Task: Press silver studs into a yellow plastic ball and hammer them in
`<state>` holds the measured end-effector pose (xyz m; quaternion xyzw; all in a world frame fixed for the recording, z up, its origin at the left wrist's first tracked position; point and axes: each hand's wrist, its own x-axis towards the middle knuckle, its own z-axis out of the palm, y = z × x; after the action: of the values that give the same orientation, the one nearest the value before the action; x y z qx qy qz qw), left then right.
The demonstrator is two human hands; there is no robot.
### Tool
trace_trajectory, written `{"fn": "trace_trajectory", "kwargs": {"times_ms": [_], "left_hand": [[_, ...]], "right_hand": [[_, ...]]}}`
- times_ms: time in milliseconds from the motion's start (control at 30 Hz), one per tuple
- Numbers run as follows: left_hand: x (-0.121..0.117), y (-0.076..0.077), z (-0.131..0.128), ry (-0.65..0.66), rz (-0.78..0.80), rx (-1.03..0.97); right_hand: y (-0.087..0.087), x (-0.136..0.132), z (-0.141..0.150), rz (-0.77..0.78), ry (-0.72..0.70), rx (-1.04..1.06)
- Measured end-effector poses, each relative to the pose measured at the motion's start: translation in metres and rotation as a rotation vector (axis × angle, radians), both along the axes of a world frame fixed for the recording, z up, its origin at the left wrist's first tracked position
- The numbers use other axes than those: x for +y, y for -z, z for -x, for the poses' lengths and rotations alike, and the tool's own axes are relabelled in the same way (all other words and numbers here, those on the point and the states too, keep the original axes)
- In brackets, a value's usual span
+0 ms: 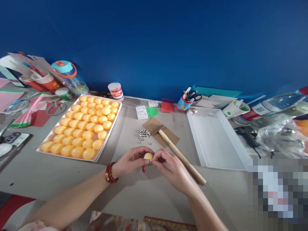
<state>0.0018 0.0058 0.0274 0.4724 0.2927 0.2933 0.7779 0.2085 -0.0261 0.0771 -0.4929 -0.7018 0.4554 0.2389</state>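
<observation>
My left hand (134, 160), with a red bead bracelet on its wrist, pinches a small yellow ball (148, 156) between thumb and fingers. Something shiny and metallic shows at the ball's lower edge, too small to make out. At the ball's right side, my right hand (166, 162) has thumb and forefinger pressed together; what they pinch, if anything, is hidden. Just beyond the hands lies a loose pile of small silver metal pieces (144, 133). A hammer (180, 154) with a wooden handle rests beside my right hand, its head on brown cardboard (172, 139).
To the left stands a shallow white tray (103, 146) filled with rows of orange-yellow balls. Another white tray (218, 138) is at the right, near a glue gun (246, 136). A pen cup (183, 104), small white boxes (141, 112) and a tub (115, 91) line the blue wall.
</observation>
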Motion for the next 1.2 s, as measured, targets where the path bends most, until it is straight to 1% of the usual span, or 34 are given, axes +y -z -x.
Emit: {"fn": "trace_trajectory", "kwargs": {"times_ms": [233, 567, 767, 900, 1033, 1200], "left_hand": [[-0.001, 0.000, -0.003, -0.010, -0.041, 0.005], [-0.003, -0.001, -0.003, -0.016, -0.063, 0.040], [-0.002, -0.003, -0.002, -0.002, -0.040, -0.016], [-0.001, -0.001, -0.001, -0.011, -0.007, -0.053], [-0.001, 0.001, -0.002, -0.010, 0.022, -0.064], [-0.002, 0.002, -0.002, -0.033, 0.032, -0.097]], "right_hand": [[0.006, 0.000, 0.001, -0.029, -0.005, -0.012], [0.006, 0.000, 0.004, -0.043, -0.001, -0.024], [0.009, -0.002, 0.006, -0.045, 0.035, -0.026], [0.011, -0.003, 0.005, -0.012, 0.080, -0.002], [0.013, -0.003, 0.004, 0.003, 0.089, 0.028], [0.010, -0.002, 0.003, 0.017, 0.084, 0.090]]}}
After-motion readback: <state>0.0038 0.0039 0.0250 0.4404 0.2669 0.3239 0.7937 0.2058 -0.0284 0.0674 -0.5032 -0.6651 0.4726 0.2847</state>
